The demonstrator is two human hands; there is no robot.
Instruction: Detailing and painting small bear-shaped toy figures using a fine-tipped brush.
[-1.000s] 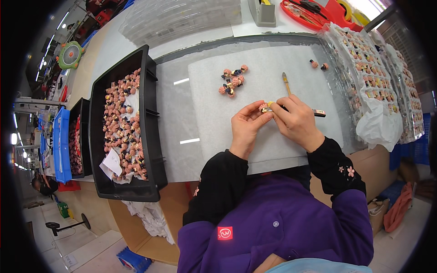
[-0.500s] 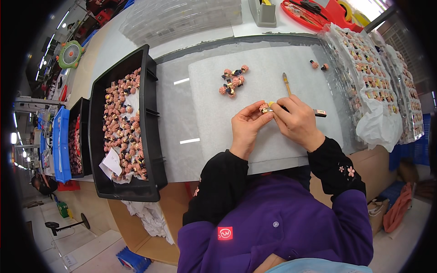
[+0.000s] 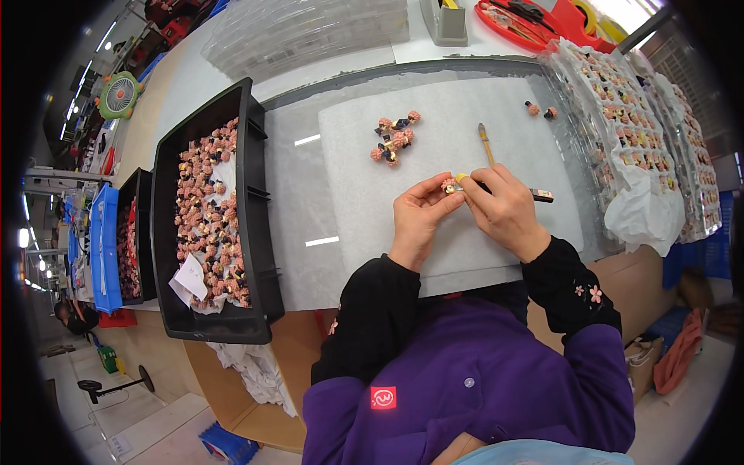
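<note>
Pinched between the fingertips of my left hand (image 3: 420, 217) is a small pink-and-cream figurine (image 3: 449, 186), its pink part knobbly like curls. My right hand (image 3: 504, 209) is closed round a slim tool with a black handle (image 3: 542, 195), which sticks out to the right. A yellow part of it shows near the fingertips, and its working end meets the figurine; my fingers hide its exact kind. Just beyond my right hand lies a thin brush (image 3: 485, 142). Several pink and dark blue figurines (image 3: 395, 139) lie clustered on the white sheet (image 3: 349, 194), and two more (image 3: 541, 111) lie at its far right.
A black crate (image 3: 260, 225) full of similar figurines stands at the left, with a blue bin (image 3: 105, 244) beyond it. Clear plastic trays (image 3: 310, 35) are stacked at the back. Filled trays (image 3: 635, 124) stand at the right, near a red tray of tools (image 3: 511, 27).
Both hands stay in nearly the same place, with the figurine and the tool still held. The tool's handle has tilted slightly. The whole view has shifted a little.
</note>
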